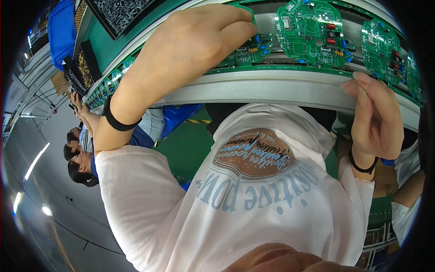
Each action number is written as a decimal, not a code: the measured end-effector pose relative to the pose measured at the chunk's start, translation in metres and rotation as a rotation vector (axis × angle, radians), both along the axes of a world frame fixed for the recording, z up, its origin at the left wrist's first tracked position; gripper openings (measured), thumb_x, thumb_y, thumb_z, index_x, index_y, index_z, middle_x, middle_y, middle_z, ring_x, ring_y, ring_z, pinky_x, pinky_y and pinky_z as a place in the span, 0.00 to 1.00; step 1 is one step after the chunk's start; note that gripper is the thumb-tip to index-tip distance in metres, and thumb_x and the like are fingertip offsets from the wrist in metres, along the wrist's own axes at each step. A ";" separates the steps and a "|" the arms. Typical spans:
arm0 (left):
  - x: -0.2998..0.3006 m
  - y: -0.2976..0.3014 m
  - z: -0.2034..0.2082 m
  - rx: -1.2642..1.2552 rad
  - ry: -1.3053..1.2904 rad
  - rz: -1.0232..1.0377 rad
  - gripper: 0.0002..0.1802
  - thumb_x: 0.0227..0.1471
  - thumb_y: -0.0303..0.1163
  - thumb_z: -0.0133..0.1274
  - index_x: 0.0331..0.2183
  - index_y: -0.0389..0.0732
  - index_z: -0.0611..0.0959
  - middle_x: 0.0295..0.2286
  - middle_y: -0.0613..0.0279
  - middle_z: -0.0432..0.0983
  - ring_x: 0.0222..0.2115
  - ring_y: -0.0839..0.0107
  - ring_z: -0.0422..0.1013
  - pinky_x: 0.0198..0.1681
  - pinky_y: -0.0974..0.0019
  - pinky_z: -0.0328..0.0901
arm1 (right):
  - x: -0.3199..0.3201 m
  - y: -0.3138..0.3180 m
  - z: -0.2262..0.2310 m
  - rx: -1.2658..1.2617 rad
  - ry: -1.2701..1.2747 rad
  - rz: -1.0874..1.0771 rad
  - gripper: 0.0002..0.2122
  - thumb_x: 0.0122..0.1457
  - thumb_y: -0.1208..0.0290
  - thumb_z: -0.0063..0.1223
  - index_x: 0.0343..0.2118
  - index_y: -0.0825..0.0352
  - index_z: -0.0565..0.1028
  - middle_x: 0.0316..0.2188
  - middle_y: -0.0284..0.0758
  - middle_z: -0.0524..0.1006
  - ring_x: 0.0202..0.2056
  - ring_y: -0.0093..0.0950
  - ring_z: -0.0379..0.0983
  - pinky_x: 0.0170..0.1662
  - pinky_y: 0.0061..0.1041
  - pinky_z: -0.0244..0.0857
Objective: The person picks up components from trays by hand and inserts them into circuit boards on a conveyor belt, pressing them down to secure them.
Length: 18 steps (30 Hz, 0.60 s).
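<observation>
Beyond the pale metal rail, I see one green, component-studded circuit board under the nearer left hand, fingers bunched, the curled right hand well rightward, either grip impossible to tell.

One view, head-worn fisheye. Looked steeply down at close range: left hand and right hand sat in upper half, wearer's shirt filled the middle, metal rail bowed above it, corners went dark.
</observation>
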State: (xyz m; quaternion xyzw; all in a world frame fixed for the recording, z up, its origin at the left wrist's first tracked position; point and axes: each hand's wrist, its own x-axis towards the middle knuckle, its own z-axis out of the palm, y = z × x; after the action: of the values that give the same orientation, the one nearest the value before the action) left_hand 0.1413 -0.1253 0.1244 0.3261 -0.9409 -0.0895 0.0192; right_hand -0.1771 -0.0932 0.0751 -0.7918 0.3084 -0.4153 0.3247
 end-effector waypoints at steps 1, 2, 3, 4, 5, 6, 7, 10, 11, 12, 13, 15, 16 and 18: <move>0.006 -0.006 -0.012 -0.090 0.140 -0.099 0.18 0.47 0.22 0.58 0.44 0.38 0.83 0.40 0.56 0.81 0.37 0.57 0.79 0.39 0.62 0.75 | 0.001 0.001 0.000 -0.003 -0.003 0.001 0.12 0.62 0.94 0.47 0.48 0.85 0.74 0.38 0.53 0.80 0.32 0.35 0.81 0.39 0.27 0.76; 0.012 -0.011 -0.024 -0.183 0.280 -0.197 0.18 0.48 0.22 0.56 0.44 0.36 0.82 0.39 0.53 0.80 0.37 0.55 0.78 0.39 0.60 0.74 | 0.002 0.002 -0.001 -0.011 -0.024 -0.023 0.12 0.62 0.94 0.47 0.48 0.85 0.74 0.38 0.53 0.81 0.32 0.35 0.81 0.39 0.27 0.76; 0.013 -0.013 -0.027 -0.230 0.352 -0.248 0.18 0.48 0.22 0.55 0.44 0.35 0.81 0.38 0.52 0.79 0.37 0.54 0.78 0.39 0.59 0.74 | 0.003 0.003 -0.005 -0.019 -0.043 -0.050 0.12 0.62 0.94 0.48 0.48 0.85 0.74 0.39 0.52 0.81 0.33 0.34 0.81 0.39 0.27 0.76; 0.014 -0.014 -0.030 -0.282 0.422 -0.298 0.18 0.49 0.23 0.55 0.44 0.34 0.80 0.38 0.50 0.79 0.37 0.53 0.78 0.39 0.58 0.74 | 0.004 0.003 -0.007 -0.026 -0.051 -0.061 0.12 0.62 0.94 0.48 0.49 0.84 0.74 0.39 0.52 0.81 0.33 0.34 0.81 0.39 0.27 0.76; 0.014 -0.014 -0.029 -0.251 0.412 -0.276 0.19 0.48 0.22 0.55 0.45 0.34 0.80 0.38 0.50 0.79 0.37 0.53 0.78 0.40 0.58 0.74 | 0.005 0.002 -0.009 -0.036 -0.060 -0.072 0.12 0.62 0.94 0.48 0.49 0.84 0.74 0.39 0.52 0.81 0.33 0.34 0.81 0.39 0.26 0.76; 0.015 -0.013 -0.026 -0.220 0.399 -0.252 0.20 0.48 0.21 0.56 0.46 0.34 0.80 0.39 0.50 0.79 0.37 0.52 0.78 0.40 0.58 0.74 | 0.007 0.002 -0.010 -0.035 -0.066 -0.101 0.12 0.60 0.94 0.51 0.47 0.84 0.75 0.38 0.51 0.82 0.31 0.33 0.81 0.37 0.25 0.75; 0.016 -0.011 -0.024 -0.212 0.394 -0.236 0.20 0.48 0.20 0.56 0.47 0.34 0.80 0.39 0.50 0.79 0.37 0.52 0.78 0.40 0.58 0.74 | 0.009 0.001 -0.010 -0.035 -0.072 -0.130 0.12 0.58 0.94 0.54 0.45 0.84 0.76 0.38 0.50 0.83 0.30 0.31 0.80 0.36 0.24 0.75; 0.019 -0.006 -0.021 -0.131 0.453 -0.151 0.21 0.49 0.18 0.56 0.47 0.34 0.80 0.41 0.50 0.79 0.38 0.52 0.78 0.40 0.59 0.74 | 0.014 0.000 -0.013 -0.045 -0.085 -0.167 0.11 0.56 0.94 0.57 0.43 0.83 0.77 0.37 0.49 0.83 0.28 0.29 0.80 0.34 0.22 0.74; 0.020 -0.002 -0.017 -0.122 0.472 -0.129 0.21 0.49 0.18 0.57 0.48 0.34 0.80 0.41 0.50 0.79 0.38 0.52 0.78 0.40 0.59 0.74 | 0.015 0.000 -0.015 -0.043 -0.098 -0.183 0.11 0.56 0.94 0.57 0.43 0.82 0.77 0.37 0.49 0.84 0.28 0.29 0.80 0.34 0.21 0.74; 0.021 0.003 -0.011 -0.113 0.486 -0.105 0.21 0.49 0.18 0.57 0.48 0.34 0.80 0.41 0.50 0.80 0.39 0.51 0.78 0.40 0.59 0.74 | 0.016 -0.001 -0.018 -0.042 -0.119 -0.195 0.11 0.57 0.94 0.57 0.43 0.82 0.78 0.37 0.49 0.84 0.28 0.29 0.80 0.34 0.21 0.73; 0.017 0.013 0.008 -0.069 0.431 0.069 0.20 0.51 0.18 0.57 0.47 0.34 0.80 0.41 0.50 0.79 0.40 0.51 0.77 0.41 0.58 0.74 | 0.014 -0.001 -0.021 -0.054 -0.116 -0.182 0.11 0.57 0.94 0.57 0.43 0.82 0.78 0.37 0.49 0.84 0.28 0.29 0.80 0.34 0.21 0.73; 0.022 0.033 0.037 -0.020 0.347 0.350 0.18 0.53 0.20 0.57 0.47 0.34 0.80 0.41 0.50 0.79 0.41 0.50 0.77 0.43 0.57 0.73 | 0.006 0.001 -0.022 -0.023 -0.046 -0.183 0.10 0.61 0.92 0.53 0.45 0.82 0.77 0.40 0.48 0.82 0.31 0.29 0.80 0.37 0.23 0.75; 0.029 0.040 0.042 -0.009 0.314 0.447 0.17 0.53 0.20 0.57 0.47 0.34 0.80 0.41 0.50 0.79 0.41 0.50 0.77 0.43 0.57 0.73 | 0.003 0.001 -0.024 -0.007 -0.017 -0.184 0.09 0.63 0.91 0.51 0.46 0.82 0.77 0.42 0.48 0.82 0.33 0.30 0.81 0.39 0.24 0.75; 0.065 0.065 0.023 -0.175 0.328 0.623 0.15 0.52 0.26 0.60 0.43 0.38 0.84 0.38 0.54 0.82 0.37 0.54 0.79 0.40 0.59 0.74 | -0.002 -0.003 -0.023 0.014 -0.016 -0.145 0.09 0.64 0.90 0.51 0.46 0.82 0.77 0.42 0.47 0.82 0.33 0.29 0.81 0.39 0.24 0.75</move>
State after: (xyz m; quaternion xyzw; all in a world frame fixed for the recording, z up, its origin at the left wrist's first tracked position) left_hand 0.2062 -0.0607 0.1475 0.5756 -0.7848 -0.0498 0.2241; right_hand -0.1792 -0.0957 0.0522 -0.7616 0.3656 -0.4419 0.3018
